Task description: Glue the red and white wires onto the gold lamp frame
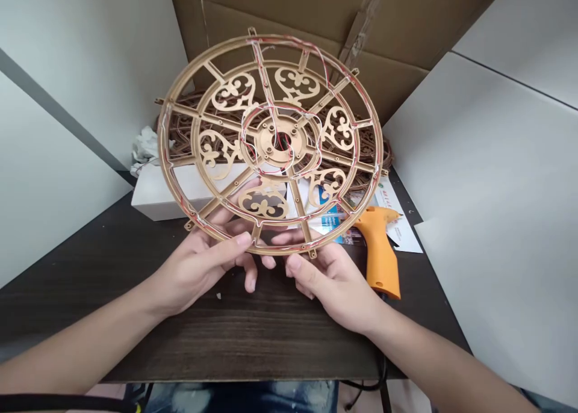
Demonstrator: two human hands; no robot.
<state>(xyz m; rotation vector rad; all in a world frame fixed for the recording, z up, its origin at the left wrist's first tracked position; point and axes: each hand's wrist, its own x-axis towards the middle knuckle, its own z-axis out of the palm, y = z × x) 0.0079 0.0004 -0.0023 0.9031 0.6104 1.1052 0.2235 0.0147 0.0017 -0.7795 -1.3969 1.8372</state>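
In head view, pinching near rim of frame (297, 137) with left fingers (229, 248) and, seemingly, right fingers (304, 271); holding it tilted beyond both. Probably inspecting wires (321, 139); next, likely needing steady grip, clear of glue gun (382, 256) beside right fingers.

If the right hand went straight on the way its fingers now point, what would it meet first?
Probably the left hand, whose fingers lie just ahead of the right hand by the near rim of the round frame; depth is unclear.
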